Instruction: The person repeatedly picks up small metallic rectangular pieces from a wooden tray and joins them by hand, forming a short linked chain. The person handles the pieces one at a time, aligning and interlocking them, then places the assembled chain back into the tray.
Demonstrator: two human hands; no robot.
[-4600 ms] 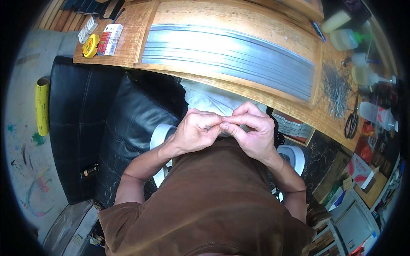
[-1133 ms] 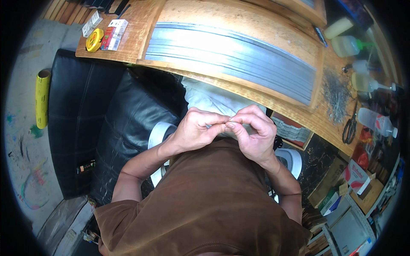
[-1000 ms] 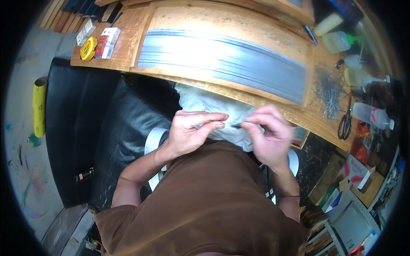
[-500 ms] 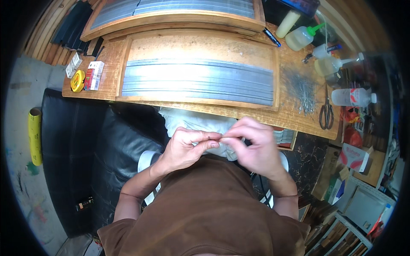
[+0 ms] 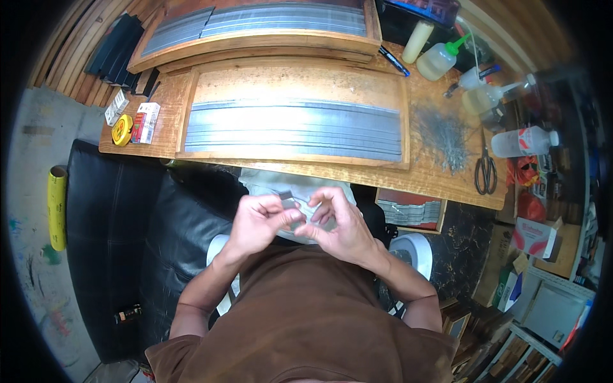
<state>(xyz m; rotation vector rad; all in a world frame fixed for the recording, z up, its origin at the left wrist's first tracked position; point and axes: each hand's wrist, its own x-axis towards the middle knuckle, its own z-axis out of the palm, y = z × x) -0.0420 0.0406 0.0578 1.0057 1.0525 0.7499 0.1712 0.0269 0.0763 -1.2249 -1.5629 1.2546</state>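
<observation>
Both of my hands are raised over my lap, in front of a white cloth (image 5: 255, 183). In my left hand (image 5: 255, 223) the thumb and forefinger close on a small thin grey strip (image 5: 285, 195), whose end pokes up above the fingers. Close by on the right, my right hand (image 5: 345, 230) has its fingers curled and its thumb turned toward the left hand. Whatever lies between those fingers is blurred and too small to name. Beyond the hands, a shallow wooden tray (image 5: 405, 134) holds rows of thin grey metal strips (image 5: 294, 127) on the table.
A second wooden tray (image 5: 268, 41) stands behind. On the table's right lie black scissors (image 5: 486, 172), a pile of thin metal bits (image 5: 450, 147) and plastic bottles (image 5: 437, 62). A yellow tape measure (image 5: 122, 129) and small boxes (image 5: 145, 123) sit left. A box of strips (image 5: 412, 214) is below the edge.
My hands have moved left and a little nearer, and their fingertips, which met before, have drawn apart. A grey strip now shows above the left fingers. The view has shifted slightly.
</observation>
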